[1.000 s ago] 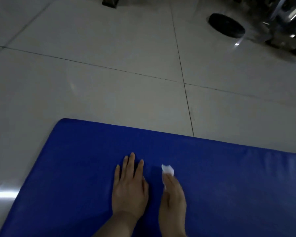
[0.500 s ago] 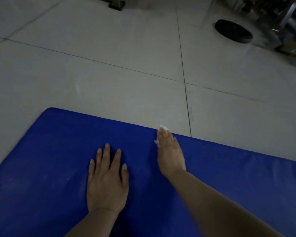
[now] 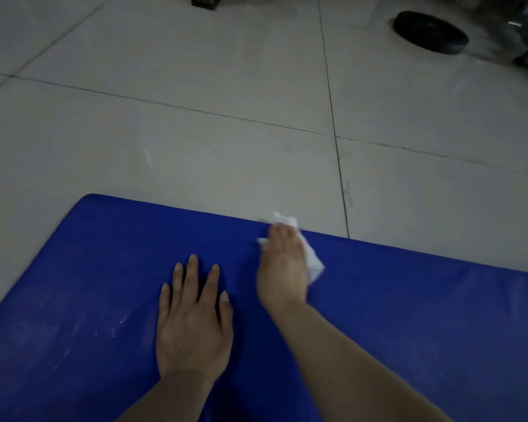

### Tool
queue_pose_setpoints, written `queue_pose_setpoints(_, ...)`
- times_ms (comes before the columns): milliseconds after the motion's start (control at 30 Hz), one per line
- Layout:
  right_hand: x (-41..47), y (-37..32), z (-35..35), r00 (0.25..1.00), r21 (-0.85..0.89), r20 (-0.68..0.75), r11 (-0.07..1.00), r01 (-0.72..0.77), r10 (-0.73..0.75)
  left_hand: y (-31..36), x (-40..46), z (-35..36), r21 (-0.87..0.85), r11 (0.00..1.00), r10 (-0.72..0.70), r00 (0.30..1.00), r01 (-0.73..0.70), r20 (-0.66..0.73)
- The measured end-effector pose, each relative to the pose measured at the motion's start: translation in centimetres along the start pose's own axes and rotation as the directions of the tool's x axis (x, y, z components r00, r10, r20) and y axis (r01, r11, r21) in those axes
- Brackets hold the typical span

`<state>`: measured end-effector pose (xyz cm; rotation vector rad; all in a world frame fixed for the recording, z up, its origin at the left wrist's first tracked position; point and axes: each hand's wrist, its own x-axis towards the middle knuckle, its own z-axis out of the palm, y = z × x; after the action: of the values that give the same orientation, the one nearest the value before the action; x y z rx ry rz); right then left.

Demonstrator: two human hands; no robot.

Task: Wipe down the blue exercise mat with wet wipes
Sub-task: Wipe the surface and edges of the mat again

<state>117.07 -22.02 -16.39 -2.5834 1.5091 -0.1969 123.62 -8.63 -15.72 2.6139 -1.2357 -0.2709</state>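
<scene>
pale tiled floor [image 3: 195,132] fills the far half of the scene, with a black disc [image 3: 430,32] lying at the far right. blue exercise mat [image 3: 409,315] covers the near half, faint whitish smears on its left part. left hand [image 3: 192,324] lies flat on the mat, fingers straight and spread. just right of it and farther out, the right hand [image 3: 282,266] presses a crumpled white wet wipe [image 3: 313,260] against the mat's far edge; its finger curl is blurred.

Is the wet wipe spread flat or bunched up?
Bunched up: the wet wipe shows as crumpled white folds sticking out around the right hand pressing it on the blue mat.
</scene>
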Motion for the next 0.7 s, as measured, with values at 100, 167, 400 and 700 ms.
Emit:
queue_pose_setpoints(100, 0.7, -2.3, 0.3, 0.972, 0.093, 0.093, 0.973, 0.209, -0.218, 0.0, 0.0, -0.1, -0.008, 1.000, 0.006, 1.000, -0.006, -0.005)
queue_pose_setpoints(167, 0.5, -0.5, -0.4, 0.949, 0.019, 0.117, 0.956, 0.293, -0.293, 0.0, 0.0, -0.1, -0.014, 1.000, 0.005, 1.000, -0.005, -0.005)
queue_pose_setpoints(400, 0.0, 5.0, -3.9, 0.998, 0.375, 0.037, 0.926, 0.038, -0.056, -0.1, 0.1, 0.1, -0.002, 1.000, 0.007, 1.000, -0.007, -0.003)
queue_pose_setpoints(700, 2.8, 4.2, -3.2, 0.957, 0.210, -0.004, 0.936, -0.282, 0.289, 0.1, 0.2, -0.2, 0.018, 1.000, 0.005, 1.000, -0.005, 0.008)
